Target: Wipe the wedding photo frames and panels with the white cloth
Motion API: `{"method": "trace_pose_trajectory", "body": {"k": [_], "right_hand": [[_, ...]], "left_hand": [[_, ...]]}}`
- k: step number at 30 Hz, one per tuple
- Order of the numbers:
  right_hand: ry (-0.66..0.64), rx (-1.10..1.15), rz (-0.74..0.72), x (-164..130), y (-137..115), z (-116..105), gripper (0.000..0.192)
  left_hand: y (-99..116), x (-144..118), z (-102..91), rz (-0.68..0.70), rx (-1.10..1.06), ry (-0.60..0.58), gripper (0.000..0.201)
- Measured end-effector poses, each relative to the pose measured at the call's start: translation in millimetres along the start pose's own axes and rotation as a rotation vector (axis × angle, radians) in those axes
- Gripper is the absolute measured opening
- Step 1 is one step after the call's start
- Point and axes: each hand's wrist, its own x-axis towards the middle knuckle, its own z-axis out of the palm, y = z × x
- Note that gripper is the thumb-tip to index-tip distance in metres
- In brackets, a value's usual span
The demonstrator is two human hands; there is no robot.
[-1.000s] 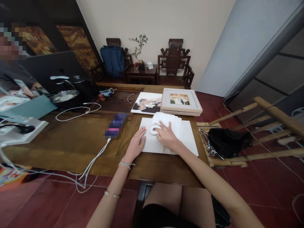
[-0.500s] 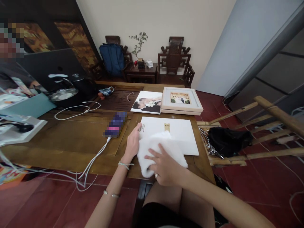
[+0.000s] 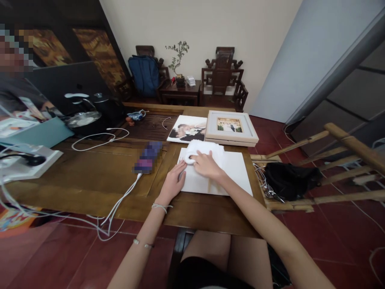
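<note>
1. 1 view only, from a camera on the person's head, seated at the near edge of the tabletop.
2. It faces forward and down, across the tabletop to the far wall.
3. Both hands sit close, near the picture's centre.
</note>
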Motion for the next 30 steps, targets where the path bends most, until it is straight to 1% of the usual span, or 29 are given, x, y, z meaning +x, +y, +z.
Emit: {"method": "trace_pose_trajectory", "body": {"k": [3, 5, 8, 10, 13, 16, 19, 21, 23, 26, 28, 30], "right_hand": [[0.008, 0.032, -0.085, 27, -11, 5, 0.044], [0.018, 0.02, -0.105, 36, -16, 7, 0.043], [0.029, 0.02, -0.078, 34, -14, 3, 0.043], [0.023, 0.042, -0.048, 24, -2, -5, 0.045], [0.032, 0.077, 0.007, -1, 28, -20, 0.045], [0.085, 0.082, 0.074, -30, 66, -28, 0.043], [0.159, 0.031, 0.178, -60, 97, -25, 0.044], [0.186, 0.004, 0.198, -82, 108, -18, 0.042], [0.206, -0.003, 0.145, -106, 109, -9, 0.037], [0.211, 0.009, 0.019, -147, 94, 0, 0.033], [0.161, 0.038, -0.052, -174, 78, 0, 0.032], [0.064, 0.08, -0.116, -197, 61, -5, 0.03]], "left_hand": [[2, 0, -1.6, 0.001, 0.01, -0.006, 0.037], [4, 0, -2.5, 0.011, 0.006, -0.016, 0.037], [5, 0, -2.8, 0.012, 0.006, -0.021, 0.038], [5, -1, -2.2, 0.009, -0.002, -0.015, 0.038], [5, -1, -1.1, 0.007, -0.014, -0.013, 0.038], [5, -1, -0.6, 0.003, -0.013, -0.012, 0.038], [5, -1, -0.5, 0.006, -0.012, -0.009, 0.038], [4, -1, -0.4, 0.009, -0.006, -0.012, 0.039], [3, -2, -0.2, 0.009, -0.002, -0.017, 0.039], [2, -2, 0.2, 0.006, 0.007, -0.022, 0.039], [2, -2, 0.3, 0.012, 0.015, -0.025, 0.04], [2, -2, 0.2, 0.017, 0.016, -0.026, 0.039]]}}
